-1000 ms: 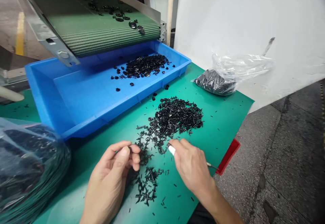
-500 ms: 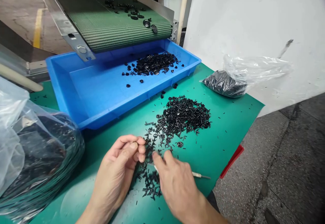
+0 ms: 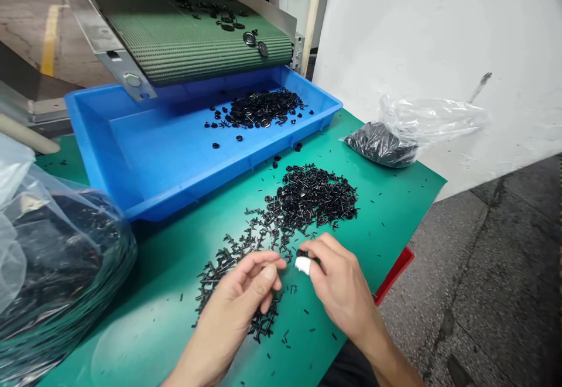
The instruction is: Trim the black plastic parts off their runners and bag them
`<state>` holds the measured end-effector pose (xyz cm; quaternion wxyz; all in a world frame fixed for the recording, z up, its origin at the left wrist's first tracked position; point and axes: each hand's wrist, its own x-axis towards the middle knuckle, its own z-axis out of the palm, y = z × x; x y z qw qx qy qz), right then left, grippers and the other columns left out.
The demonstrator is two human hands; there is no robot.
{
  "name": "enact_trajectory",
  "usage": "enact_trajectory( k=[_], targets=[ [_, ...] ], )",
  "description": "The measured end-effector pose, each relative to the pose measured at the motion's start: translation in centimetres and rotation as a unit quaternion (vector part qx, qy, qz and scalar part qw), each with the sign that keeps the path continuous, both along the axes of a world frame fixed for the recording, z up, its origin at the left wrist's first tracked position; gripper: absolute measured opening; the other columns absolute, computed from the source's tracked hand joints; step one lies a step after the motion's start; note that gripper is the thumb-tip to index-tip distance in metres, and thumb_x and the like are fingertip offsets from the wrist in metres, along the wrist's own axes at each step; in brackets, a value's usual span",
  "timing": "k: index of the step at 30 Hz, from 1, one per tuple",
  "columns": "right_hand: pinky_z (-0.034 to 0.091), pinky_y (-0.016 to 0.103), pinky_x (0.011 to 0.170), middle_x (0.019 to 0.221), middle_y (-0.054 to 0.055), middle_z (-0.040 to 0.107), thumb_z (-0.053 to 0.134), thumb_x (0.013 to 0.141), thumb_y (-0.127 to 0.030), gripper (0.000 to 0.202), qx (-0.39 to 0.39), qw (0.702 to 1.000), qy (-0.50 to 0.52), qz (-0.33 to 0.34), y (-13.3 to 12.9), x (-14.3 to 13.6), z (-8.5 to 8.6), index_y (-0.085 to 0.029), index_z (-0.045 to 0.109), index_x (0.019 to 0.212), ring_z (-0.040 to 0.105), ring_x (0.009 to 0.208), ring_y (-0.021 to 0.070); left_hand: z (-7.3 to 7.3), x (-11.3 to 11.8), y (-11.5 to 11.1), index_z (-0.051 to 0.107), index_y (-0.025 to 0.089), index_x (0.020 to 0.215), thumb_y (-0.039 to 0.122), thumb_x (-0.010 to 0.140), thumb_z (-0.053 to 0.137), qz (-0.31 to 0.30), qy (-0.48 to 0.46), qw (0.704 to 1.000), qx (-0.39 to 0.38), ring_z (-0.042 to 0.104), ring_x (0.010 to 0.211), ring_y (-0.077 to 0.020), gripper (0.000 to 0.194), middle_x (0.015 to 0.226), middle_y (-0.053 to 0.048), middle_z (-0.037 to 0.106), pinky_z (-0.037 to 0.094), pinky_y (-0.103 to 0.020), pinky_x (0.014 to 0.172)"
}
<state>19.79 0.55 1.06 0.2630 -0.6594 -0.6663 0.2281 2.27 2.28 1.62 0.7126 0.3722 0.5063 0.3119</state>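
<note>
My left hand is curled above the green table, its thumb against the fingers. Whatever may be between those fingertips is hidden. To the right, my right hand pinches a small black plastic part between thumb and forefinger. Something white covers or lies at the right thumb's tip; I cannot tell which. Branched black plastic pieces are spread beneath and beside my left hand. Beyond both hands lies a larger heap of small black parts.
A blue tray with black parts stands under a green conveyor belt. A large clear bag of black parts is at left, a smaller bag at back right. A red edge shows beside the green table.
Both hands have moved right, and the gap between them has widened. The thin pale tool that showed behind my right hand is out of sight. A black part now shows at my right fingertips.
</note>
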Motion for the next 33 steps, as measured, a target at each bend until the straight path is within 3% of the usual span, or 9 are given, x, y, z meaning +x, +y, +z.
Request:
enact_trajectory(
  k=[4, 8, 11, 15, 19, 23, 30, 33],
  targets=[
    [0.046, 0.025, 0.071, 0.086, 0.000, 0.060, 0.045, 0.086, -0.008, 0.025, 0.008, 0.996, 0.089, 0.027, -1.2, -1.2, 1.3, -0.023, 0.064, 0.094, 0.058, 0.078, 0.0136, -0.2, 0.4, -0.4, 0.067, 0.020, 0.106, 0.042, 0.085, 0.063, -0.019, -0.011, 1.000, 0.013, 0.046, 0.060, -0.0131, 0.031, 0.070, 0.000, 0.061, 0.035, -0.025, 0.059],
    [0.050, 0.027, 0.077, 0.098, 0.002, 0.060, 0.035, 0.084, -0.004, 0.042, 0.009, 0.989, 0.120, 0.091, -1.8, -1.5, 2.5, -0.024, 0.058, 0.112, 0.060, 0.086, 0.0143, -0.4, 0.4, -0.4, 0.071, 0.019, 0.097, 0.036, 0.083, 0.068, 0.013, -0.083, 0.996, -0.026, 0.044, 0.057, -0.0112, 0.022, 0.062, 0.002, 0.057, 0.034, -0.023, 0.058],
    [0.053, 0.029, 0.075, 0.100, 0.005, 0.062, 0.032, 0.080, 0.000, 0.050, 0.040, 0.991, 0.072, 0.102, -2.0, -1.4, 2.5, -0.021, 0.052, 0.121, 0.062, 0.088, 0.0168, -0.6, 0.4, -0.2, 0.071, 0.020, 0.097, 0.031, 0.081, 0.072, 0.081, -0.141, 0.984, -0.067, 0.047, 0.058, -0.0102, 0.020, 0.074, -0.002, 0.065, 0.038, -0.021, 0.058],
    [0.051, 0.030, 0.063, 0.085, 0.007, 0.066, 0.029, 0.089, -0.004, 0.035, 0.105, 0.992, -0.051, 0.056, -2.6, -1.9, 1.4, -0.016, 0.054, 0.110, 0.065, 0.075, 0.0197, -0.7, 0.5, -0.2, 0.071, 0.018, 0.096, 0.025, 0.080, 0.072, 0.128, -0.160, 0.976, -0.076, 0.050, 0.063, -0.0085, 0.017, 0.091, -0.006, 0.068, 0.042, -0.019, 0.060],
    [0.048, 0.033, 0.060, 0.077, 0.005, 0.062, 0.026, 0.093, -0.006, 0.031, 0.114, 0.987, -0.104, 0.050, -2.8, -2.9, 0.9, -0.019, 0.054, 0.090, 0.063, 0.070, 0.0215, -0.5, 0.9, -0.6, 0.070, 0.017, 0.091, 0.025, 0.083, 0.070, 0.125, -0.166, 0.976, -0.062, 0.047, 0.059, -0.0063, 0.012, 0.082, -0.004, 0.066, 0.041, -0.016, 0.056],
    [0.045, 0.031, 0.059, 0.075, 0.004, 0.060, 0.025, 0.098, -0.013, 0.031, 0.116, 0.986, -0.116, 0.037, -2.7, -3.7, 0.7, -0.020, 0.052, 0.086, 0.061, 0.067, 0.0200, -0.3, 1.3, -1.1, 0.070, 0.015, 0.089, 0.028, 0.082, 0.071, 0.130, -0.180, 0.972, -0.081, 0.044, 0.056, -0.0059, 0.015, 0.074, -0.002, 0.064, 0.041, -0.016, 0.056],
    [0.046, 0.031, 0.059, 0.079, 0.006, 0.062, 0.024, 0.101, -0.017, 0.032, 0.138, 0.979, -0.150, 0.020, -2.7, -4.3, 0.1, -0.015, 0.055, 0.110, 0.063, 0.070, 0.0199, -0.7, 1.3, -1.5, 0.069, 0.021, 0.098, 0.026, 0.079, 0.074, 0.173, -0.193, 0.961, -0.101, 0.048, 0.057, -0.0066, 0.020, 0.078, -0.002, 0.067, 0.043, -0.016, 0.056],
    [0.046, 0.031, 0.059, 0.079, 0.007, 0.062, 0.022, 0.101, -0.017, 0.037, 0.141, 0.978, -0.154, 0.027, -2.8, -4.3, 0.1, -0.013, 0.056, 0.113, 0.063, 0.069, 0.0196, -0.7, 1.2, -1.4, 0.070, 0.017, 0.089, 0.023, 0.076, 0.077, 0.178, -0.178, 0.965, -0.080, 0.048, 0.055, -0.0051, 0.016, 0.083, -0.003, 0.069, 0.043, -0.015, 0.055]
  ],
)
